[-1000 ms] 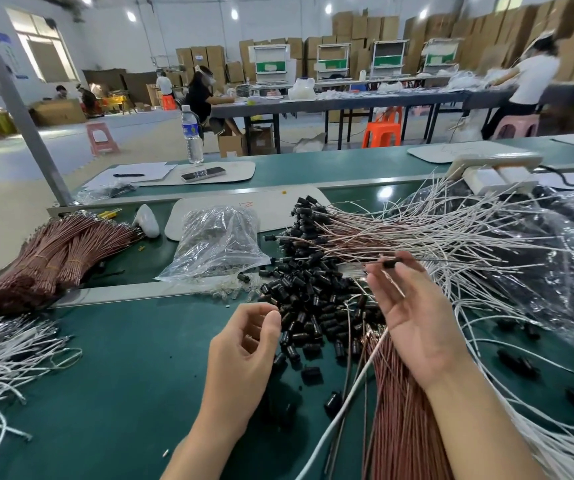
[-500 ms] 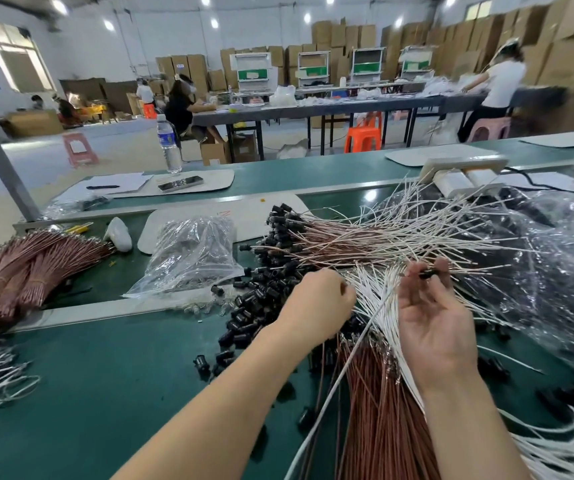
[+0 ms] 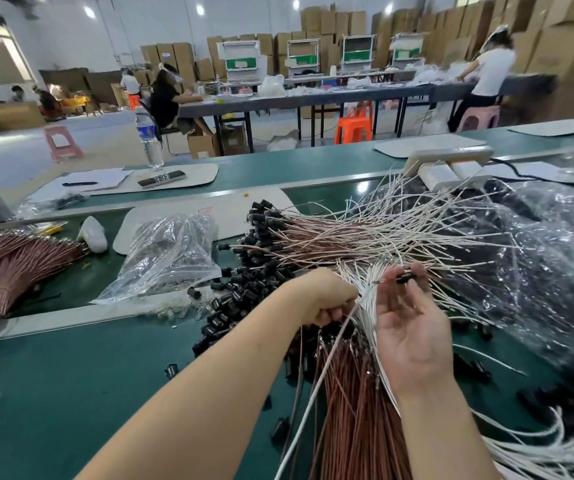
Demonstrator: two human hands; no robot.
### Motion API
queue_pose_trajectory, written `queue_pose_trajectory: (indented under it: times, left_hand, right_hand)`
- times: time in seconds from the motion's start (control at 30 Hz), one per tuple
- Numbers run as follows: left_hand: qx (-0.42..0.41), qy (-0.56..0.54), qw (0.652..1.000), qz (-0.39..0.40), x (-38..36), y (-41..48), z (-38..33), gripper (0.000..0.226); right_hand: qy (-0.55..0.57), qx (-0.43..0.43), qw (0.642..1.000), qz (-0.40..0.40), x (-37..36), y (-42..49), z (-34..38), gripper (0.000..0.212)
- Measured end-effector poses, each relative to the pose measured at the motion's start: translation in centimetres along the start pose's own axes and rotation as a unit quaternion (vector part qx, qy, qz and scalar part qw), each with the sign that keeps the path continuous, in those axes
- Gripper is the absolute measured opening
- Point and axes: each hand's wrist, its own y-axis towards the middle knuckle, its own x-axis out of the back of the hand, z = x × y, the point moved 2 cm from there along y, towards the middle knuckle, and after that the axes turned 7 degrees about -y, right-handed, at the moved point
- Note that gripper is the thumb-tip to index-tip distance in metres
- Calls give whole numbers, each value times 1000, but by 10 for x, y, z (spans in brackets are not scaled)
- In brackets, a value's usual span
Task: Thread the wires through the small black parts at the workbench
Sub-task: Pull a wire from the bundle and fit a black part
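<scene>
**A:** ok so what's the right hand (image 3: 413, 334) got?

**B:** a small black cylindrical plastic part (image 3: 405, 278), pinched between thumb and forefinger above the wire pile. Palm's up, other fingers loose. A wire tip pokes out of the part's left end.

**A:** and the left hand (image 3: 327, 296)?

**B:** knuckles up, fingers curled around a thin white wire (image 3: 316, 386) that runs back toward the person. It's between the heap of loose black parts (image 3: 233, 301) and the bundle of copper-brown wires (image 3: 354, 417) on the green workbench top (image 3: 70, 375).

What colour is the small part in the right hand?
Black. The part in the right hand shows best in the head view.
</scene>
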Motion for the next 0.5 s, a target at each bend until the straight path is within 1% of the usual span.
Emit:
queue_pose_trajectory:
  times: [0.17,0.27,0.33,0.4,0.43,0.47,0.5]
  left_hand:
    - [-28,-93,995,-8,10,-7,-7,19]
    - [-40,-136,990,-1,9,-15,-6,19]
    - [-97,-101,989,-39,15,-19,-3,23]
    - [-163,-92,976,-109,29,-24,-1,24]
    - [-176,-128,967,-130,37,-28,-2,23]
    - [-168,-183,960,-129,44,-30,-2,22]
    - [-149,-238,954,-108,50,-33,-3,21]
  right_hand:
    - [15,-9,1000,4,-2,-1,1,22]
    - [-5,-15,1000,21,-1,-3,0,23]
    - [-11,-15,999,27,0,-4,0,26]
    - [-14,-11,999,30,0,-4,0,26]
    - [-17,-10,999,34,-1,-4,-1,26]
    - [-23,-12,999,43,-2,-5,-2,26]
    - [-31,-14,998,52,-3,-6,-2,26]
